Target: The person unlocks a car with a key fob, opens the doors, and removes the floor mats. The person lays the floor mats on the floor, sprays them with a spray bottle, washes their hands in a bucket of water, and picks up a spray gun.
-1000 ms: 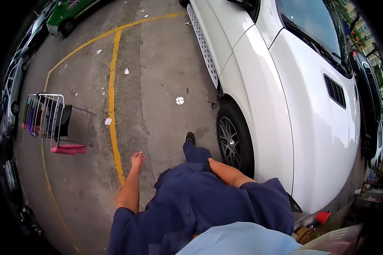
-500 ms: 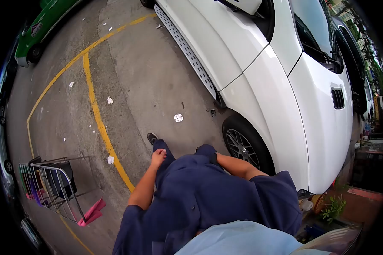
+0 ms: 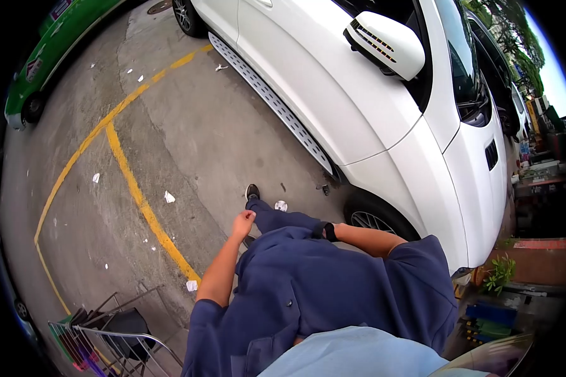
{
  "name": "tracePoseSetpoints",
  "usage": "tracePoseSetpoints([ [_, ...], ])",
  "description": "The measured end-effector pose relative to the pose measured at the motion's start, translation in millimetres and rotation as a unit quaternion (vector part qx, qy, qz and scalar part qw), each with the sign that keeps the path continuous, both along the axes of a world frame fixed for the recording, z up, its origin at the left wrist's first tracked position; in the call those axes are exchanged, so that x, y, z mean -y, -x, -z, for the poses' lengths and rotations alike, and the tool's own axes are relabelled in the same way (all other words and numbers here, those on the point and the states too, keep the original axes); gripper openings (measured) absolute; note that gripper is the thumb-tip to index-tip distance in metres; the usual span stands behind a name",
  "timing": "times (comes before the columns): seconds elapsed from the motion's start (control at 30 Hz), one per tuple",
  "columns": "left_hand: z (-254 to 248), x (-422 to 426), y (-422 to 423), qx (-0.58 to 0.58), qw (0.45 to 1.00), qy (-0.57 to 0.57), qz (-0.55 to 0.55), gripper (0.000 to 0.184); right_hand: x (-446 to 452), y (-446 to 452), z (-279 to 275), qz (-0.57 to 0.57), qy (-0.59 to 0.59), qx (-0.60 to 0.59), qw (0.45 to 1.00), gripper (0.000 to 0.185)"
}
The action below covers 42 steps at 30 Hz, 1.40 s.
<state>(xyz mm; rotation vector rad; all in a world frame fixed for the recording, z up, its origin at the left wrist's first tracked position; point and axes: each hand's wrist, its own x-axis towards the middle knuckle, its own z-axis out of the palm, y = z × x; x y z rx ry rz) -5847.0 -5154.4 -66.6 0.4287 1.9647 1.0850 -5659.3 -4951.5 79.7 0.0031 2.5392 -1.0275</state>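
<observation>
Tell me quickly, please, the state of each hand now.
Left hand: loosely closed, no object visible in it.
Right hand: cannot be told; it is hidden beyond the dark wristband.

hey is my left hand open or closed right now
Closed, loosely: your left hand shows curled fingers rather than a spread palm. Whether anything small is tucked inside, I cannot tell.

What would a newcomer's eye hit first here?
Most likely the white car, filling much of the upper and right part of the view, its mirror standing out near the top. Next, probably the yellow lines on the ground at left and the green vehicle in the upper-left corner. Bottom centre, the wearer's navy shirt looms large, with the left hand out in front of it.
</observation>
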Motion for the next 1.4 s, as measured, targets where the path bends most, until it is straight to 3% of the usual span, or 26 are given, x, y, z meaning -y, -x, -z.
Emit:
tracePoseSetpoints([
  [0.1, -2.0, -21.0, 59.1, 0.01, 0.999, -0.024, 0.021, 0.027, -31.4, 14.2, -3.7, 0.007, 0.013, 0.026, 1.0, 0.021],
  [0.17, 0.3, -23.4, 104.9, -0.013, 1.0, -0.016, 0.016, 0.027, -37.5, 33.4, 8.3, 0.147, 0.099, -0.016, 0.984, 0.024],
  [0.23, -10.8, -32.5, 146.5, -0.011, 1.0, -0.007, 0.02, 0.028, -35.0, 63.9, 11.7, 0.38, 0.345, -0.114, 0.851, 0.028],
  [0.27, -23.7, -33.8, 167.2, 0.002, 1.0, 0.001, 0.024, 0.028, -50.0, 77.0, 12.8, 0.468, 0.42, -0.041, 0.776, 0.031],
  [0.3, -35.0, -43.3, 187.1, 0.013, 1.0, 0.004, 0.021, 0.028, -67.8, 97.4, -21.2, 0.509, 0.381, 0.06, 0.769, 0.031],
  [0.37, -42.1, -69.8, 225.4, 0.036, 0.998, -0.024, 0.044, 0.029, -87.3, 136.4, -19.5, 0.567, 0.552, -0.097, 0.603, 0.026],
  [0.5, -85.0, -132.3, 288.4, 0.082, 0.99, -0.095, 0.065, 0.03, -139.0, 242.1, -33.0, 0.606, 0.636, -0.217, 0.426, 0.036],
  [0.63, -158.5, -189.7, 355.6, 0.153, 0.965, -0.184, 0.106, 0.032, -168.2, 379.4, -88.1, 0.5, 0.682, -0.317, 0.43, 0.049],
  [0.73, -212.7, -215.3, 420.2, 0.167, 0.942, -0.254, 0.144, 0.031, -167.7, 463.2, -111.5, 0.395, 0.72, -0.33, 0.467, 0.034],
  [0.83, -245.6, -212.1, 484.2, 0.159, 0.92, -0.318, 0.166, 0.03, -153.8, 534.6, -125.1, 0.347, 0.741, -0.331, 0.47, 0.041],
  [1.1, -281.8, -230.3, 609.7, 0.072, 0.893, -0.416, 0.157, 0.038, -131.8, 684.2, -151.0, 0.45, 0.628, -0.368, 0.517, 0.054],
  [1.2, -294.5, -243.8, 650.1, 0.155, 0.9, -0.365, 0.181, 0.043, -127.5, 738.6, -153.7, 0.542, 0.486, -0.405, 0.553, 0.055],
  [1.23, -283.5, -255.3, 661.0, 0.161, 0.895, -0.386, 0.156, 0.041, -127.8, 748.9, -156.5, 0.512, 0.485, -0.385, 0.595, 0.054],
  [1.33, -275.2, -281.6, 707.5, 0.307, 0.862, -0.359, 0.181, 0.033, -144.2, 794.5, -146.9, 0.518, 0.463, -0.362, 0.622, 0.054],
  [1.4, -275.0, -301.4, 736.0, 0.394, 0.835, -0.339, 0.181, 0.024, -164.3, 819.3, -133.5, 0.502, 0.347, -0.348, 0.711, 0.055],
])
